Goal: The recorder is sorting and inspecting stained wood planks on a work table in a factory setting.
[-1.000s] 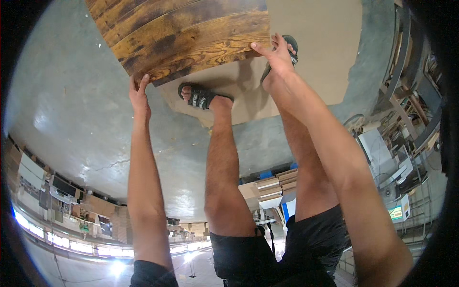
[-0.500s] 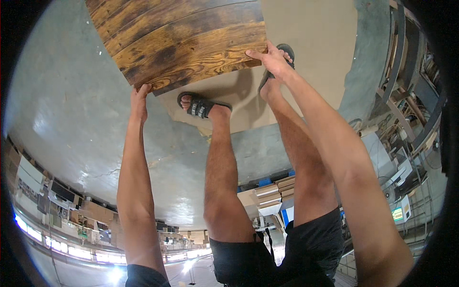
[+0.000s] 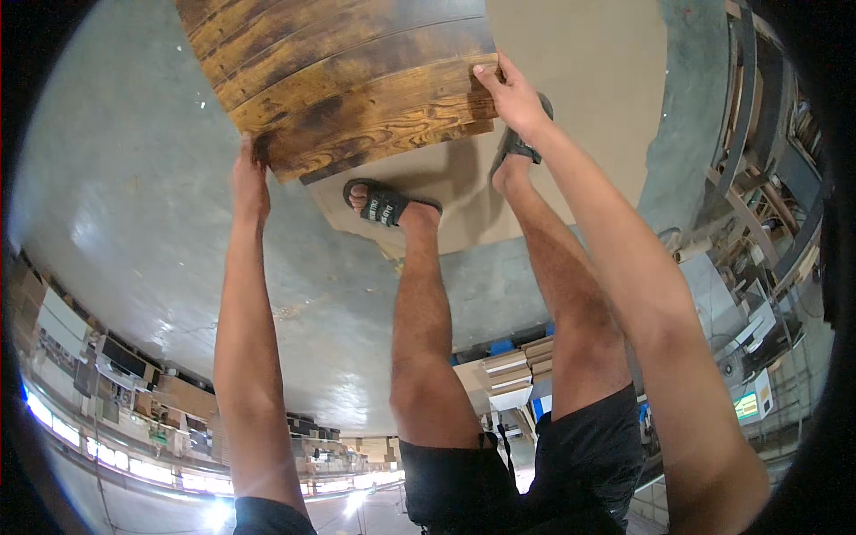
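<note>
A wood-grain panel (image 3: 357, 80), brown with dark streaks and plank-like lines, extends beyond the top of the view. My left hand (image 3: 251, 183) grips its left edge close to the near corner, the fingers partly hidden by the panel. On the right edge, my right hand (image 3: 519, 100) has its thumb on the upper face and its other fingers out of sight at the side. A dark strip shows under the near edge; whether it is a second board or the panel's side, I cannot tell.
Brown sheet material (image 3: 580, 134) covers part of the grey floor (image 3: 134, 205). My feet in black slide sandals (image 3: 379, 202) stand just behind the panel. Metal frames and clutter (image 3: 767, 178) lie at the right; stacked flat boards (image 3: 513, 370) are behind my legs.
Both hands have shifted their hold: the left from the near corner onto the left edge, the right farther along the right edge. The panel appears slightly lower in view.
</note>
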A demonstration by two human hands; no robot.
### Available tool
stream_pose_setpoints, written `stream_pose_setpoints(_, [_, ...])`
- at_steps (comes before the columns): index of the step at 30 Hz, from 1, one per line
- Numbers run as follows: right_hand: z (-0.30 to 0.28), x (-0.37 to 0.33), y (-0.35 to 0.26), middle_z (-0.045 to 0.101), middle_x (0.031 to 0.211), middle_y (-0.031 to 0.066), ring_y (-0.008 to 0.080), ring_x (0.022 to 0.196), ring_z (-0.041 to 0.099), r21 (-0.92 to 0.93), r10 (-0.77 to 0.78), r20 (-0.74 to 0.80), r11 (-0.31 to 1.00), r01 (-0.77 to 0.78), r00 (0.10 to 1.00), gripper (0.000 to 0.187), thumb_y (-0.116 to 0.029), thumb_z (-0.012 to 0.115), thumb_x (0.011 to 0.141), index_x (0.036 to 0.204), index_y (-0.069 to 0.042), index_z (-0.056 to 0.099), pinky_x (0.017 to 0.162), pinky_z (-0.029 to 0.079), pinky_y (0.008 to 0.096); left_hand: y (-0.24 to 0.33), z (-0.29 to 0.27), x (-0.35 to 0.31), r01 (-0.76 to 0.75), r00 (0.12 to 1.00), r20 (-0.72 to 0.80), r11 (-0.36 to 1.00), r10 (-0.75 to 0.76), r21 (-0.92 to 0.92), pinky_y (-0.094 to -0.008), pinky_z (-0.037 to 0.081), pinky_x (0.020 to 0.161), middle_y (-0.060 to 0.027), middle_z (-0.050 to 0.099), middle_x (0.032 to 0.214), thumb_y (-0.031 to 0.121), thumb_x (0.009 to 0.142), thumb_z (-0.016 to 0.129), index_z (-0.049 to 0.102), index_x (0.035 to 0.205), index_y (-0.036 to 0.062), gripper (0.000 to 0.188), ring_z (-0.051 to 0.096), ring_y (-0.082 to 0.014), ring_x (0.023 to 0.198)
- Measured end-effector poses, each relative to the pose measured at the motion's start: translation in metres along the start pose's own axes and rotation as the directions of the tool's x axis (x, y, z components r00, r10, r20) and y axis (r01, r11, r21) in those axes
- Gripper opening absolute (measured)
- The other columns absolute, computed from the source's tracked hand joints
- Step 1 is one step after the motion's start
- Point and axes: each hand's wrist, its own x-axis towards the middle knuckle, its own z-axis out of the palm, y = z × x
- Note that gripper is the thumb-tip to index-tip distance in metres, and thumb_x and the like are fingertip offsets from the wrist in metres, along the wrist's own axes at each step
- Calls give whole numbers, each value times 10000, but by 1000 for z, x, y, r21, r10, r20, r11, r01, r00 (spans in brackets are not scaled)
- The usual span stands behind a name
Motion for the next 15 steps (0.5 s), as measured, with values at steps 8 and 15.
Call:
stream_pose_setpoints(8, [7, 5, -1, 630, 1428, 193, 285, 1314, 600, 123, 9, -23, 992, -6, 1000, 660, -345, 660, 1047, 1559, 5, 434, 1109, 461, 387, -1, 8, 12, -25, 997, -77, 1000, 26, 8, -403, 406, 1128, -89, 643, 1398, 469, 1103, 534, 590, 1422, -25, 590, 588, -215, 1279])
stream_pose_setpoints(15, [-3, 8, -40, 632, 1408, 145, 242, 1298, 589, 192, 202, 229, 950, -247, 952, 721, -424, 766, 965, 1508, -38, 491, 1136, 427, 385, 11, 2, 22, 64, 994, 91, 998, -63, -8, -445, 264, 1250, -119, 445, 1623, 658, 1063, 475, 379, 1606, 21, 843, 407, -277, 1489])
